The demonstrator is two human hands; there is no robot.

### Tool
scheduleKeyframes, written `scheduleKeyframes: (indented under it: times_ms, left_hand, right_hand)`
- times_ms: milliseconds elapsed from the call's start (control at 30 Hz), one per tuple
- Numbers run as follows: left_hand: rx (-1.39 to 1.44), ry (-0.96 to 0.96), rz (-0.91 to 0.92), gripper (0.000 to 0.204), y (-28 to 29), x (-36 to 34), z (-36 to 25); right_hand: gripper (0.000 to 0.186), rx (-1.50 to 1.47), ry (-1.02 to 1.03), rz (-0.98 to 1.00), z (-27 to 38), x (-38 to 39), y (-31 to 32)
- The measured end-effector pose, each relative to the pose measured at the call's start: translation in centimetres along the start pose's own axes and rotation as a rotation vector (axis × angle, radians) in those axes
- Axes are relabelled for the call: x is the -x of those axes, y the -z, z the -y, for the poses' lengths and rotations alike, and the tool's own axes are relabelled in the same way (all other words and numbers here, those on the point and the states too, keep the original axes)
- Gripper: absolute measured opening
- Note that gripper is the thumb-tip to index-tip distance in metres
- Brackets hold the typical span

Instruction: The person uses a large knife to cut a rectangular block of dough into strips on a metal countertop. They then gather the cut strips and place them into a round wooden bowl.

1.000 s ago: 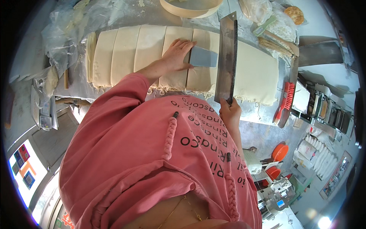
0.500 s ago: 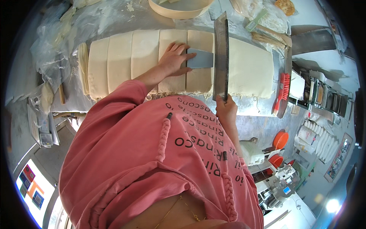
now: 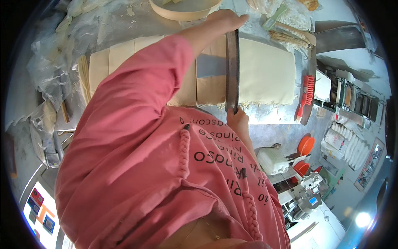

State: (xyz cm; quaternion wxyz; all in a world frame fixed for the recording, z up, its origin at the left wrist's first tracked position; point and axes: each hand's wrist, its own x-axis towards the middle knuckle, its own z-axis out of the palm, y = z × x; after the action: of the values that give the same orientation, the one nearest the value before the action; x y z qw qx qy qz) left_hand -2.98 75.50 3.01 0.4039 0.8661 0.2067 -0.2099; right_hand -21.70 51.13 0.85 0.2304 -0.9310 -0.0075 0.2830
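Observation:
A thick slab of pale layered dough (image 3: 267,72) lies across the table, its left part divided into wide strips. A long knife (image 3: 233,74) stands across it, pointing away from me. Close to my body, my right hand (image 3: 238,119) grips the knife's near end. My left hand (image 3: 227,20) is at the knife's far end, beyond the dough, and appears closed over it; its fingertips are partly hidden. Left of the blade, a flat grey rectangular plate (image 3: 210,66) rests on a dough strip. My left sleeve hides several strips.
A round shallow pale container (image 3: 182,14) stands behind the dough. Crumpled clear plastic (image 3: 49,66) covers the table's left side. A red brush (image 3: 307,93) lies at the right edge, near a straw whisk (image 3: 288,38). A white jug (image 3: 271,161) stands lower right.
My left hand has left the dough strip beside the grey plate and moved away and right to the knife's far end. The right hand still holds the near end.

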Motion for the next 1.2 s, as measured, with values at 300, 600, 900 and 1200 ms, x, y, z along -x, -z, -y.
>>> scheduleKeyframes:
  times_ms: [300,600,900,1200]
  left_hand:
    - [0.15,0.008,-0.112,0.04,-6.2,-11.1,3.6]
    - [0.164,0.032,-0.03,0.046,-5.6,-7.8,3.1]
    - [-0.291,-0.168,-0.301,0.054,-6.2,-3.3,2.2]
    - [-0.354,-0.671,-0.442,0.068,-15.2,9.9,10.5]
  right_hand:
    - [0.029,0.08,-0.18,0.187,1.2,-2.1,1.7]
    - [0.029,0.054,-0.223,0.163,-0.5,-3.4,-1.7]
    - [0.032,0.053,-0.249,0.172,-3.7,-1.4,-3.6]
    - [0.032,-0.024,-0.257,-0.028,-18.3,20.4,-5.6]
